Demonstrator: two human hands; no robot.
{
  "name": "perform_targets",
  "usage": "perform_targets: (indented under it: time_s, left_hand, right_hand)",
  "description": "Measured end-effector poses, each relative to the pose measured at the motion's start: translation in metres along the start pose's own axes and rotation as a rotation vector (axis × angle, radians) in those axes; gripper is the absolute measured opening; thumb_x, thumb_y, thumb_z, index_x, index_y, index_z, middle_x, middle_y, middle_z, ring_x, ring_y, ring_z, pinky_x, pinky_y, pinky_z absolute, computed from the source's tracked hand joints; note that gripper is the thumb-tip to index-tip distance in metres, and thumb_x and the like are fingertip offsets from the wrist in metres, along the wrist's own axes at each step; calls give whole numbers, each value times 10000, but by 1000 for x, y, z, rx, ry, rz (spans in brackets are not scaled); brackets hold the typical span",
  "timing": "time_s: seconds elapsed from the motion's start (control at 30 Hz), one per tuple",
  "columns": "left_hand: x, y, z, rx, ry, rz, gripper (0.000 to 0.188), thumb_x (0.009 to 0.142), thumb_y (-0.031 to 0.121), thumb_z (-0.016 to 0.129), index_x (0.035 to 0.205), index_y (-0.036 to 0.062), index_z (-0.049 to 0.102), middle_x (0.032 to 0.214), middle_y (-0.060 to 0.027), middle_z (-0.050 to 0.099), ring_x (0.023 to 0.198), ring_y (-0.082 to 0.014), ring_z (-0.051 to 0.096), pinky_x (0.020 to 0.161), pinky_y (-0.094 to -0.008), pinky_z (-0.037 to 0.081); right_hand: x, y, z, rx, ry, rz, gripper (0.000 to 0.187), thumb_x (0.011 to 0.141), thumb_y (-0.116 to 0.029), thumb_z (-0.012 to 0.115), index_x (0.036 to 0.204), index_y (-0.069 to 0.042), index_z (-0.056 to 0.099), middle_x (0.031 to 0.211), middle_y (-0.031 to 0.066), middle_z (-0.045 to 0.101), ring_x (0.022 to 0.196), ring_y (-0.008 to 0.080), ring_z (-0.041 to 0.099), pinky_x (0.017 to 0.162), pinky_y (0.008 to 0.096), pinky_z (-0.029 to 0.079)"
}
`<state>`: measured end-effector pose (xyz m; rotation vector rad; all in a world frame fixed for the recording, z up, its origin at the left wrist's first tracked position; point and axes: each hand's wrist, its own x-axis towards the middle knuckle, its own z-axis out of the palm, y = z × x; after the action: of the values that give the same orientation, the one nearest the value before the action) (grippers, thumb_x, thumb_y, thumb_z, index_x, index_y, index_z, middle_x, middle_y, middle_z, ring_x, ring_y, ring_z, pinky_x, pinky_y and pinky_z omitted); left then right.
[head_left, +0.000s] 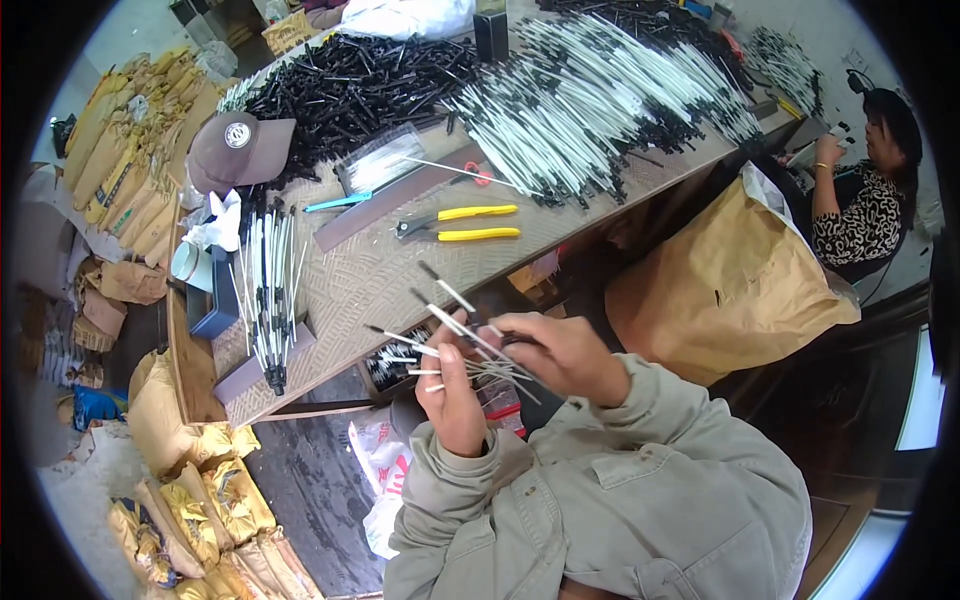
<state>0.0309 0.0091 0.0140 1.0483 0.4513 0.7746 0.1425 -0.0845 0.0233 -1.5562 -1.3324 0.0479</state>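
Over the near edge of the bench, my left hand is closed round several thin white rods, some with black tips, fanning out between thumb and fingers. Close beside it on the right, my right hand is closed too, its fingertips pinching among black-tipped white rods. Motion smears those fingertips, and a dark piece there is too blurred to name. Beyond my hands, yellow-handled cutting pliers lie on the bench. To the left, a bundle of white rods with black ends leans by a blue box.
Piles of black pieces and white rods cover the far bench. A cap, blue knife and red-handled scissors lie nearer. At right stand a large paper sack and a seated person.
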Motion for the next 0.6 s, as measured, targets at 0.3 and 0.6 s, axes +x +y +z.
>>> perform_targets:
  time_s: [0.3,0.6]
  left_hand:
    - [14,4,-18,-24,268,193,172,916,121,494,1029,-5,526,612,4,451,515,-57,419,497,-189,361]
    - [5,22,-26,-81,380,215,260,888,101,504,1133,24,464,646,21,414,496,-36,348,432,-168,273]
  right_hand:
    - [50,34,0,186,-338,154,259,809,-141,630,1025,-28,542,778,70,611,667,139,577,617,266,462]
    - [172,184,-8,-873,-173,199,226,762,-221,612,818,-3,634,808,190,630,763,336,616,645,399,485]
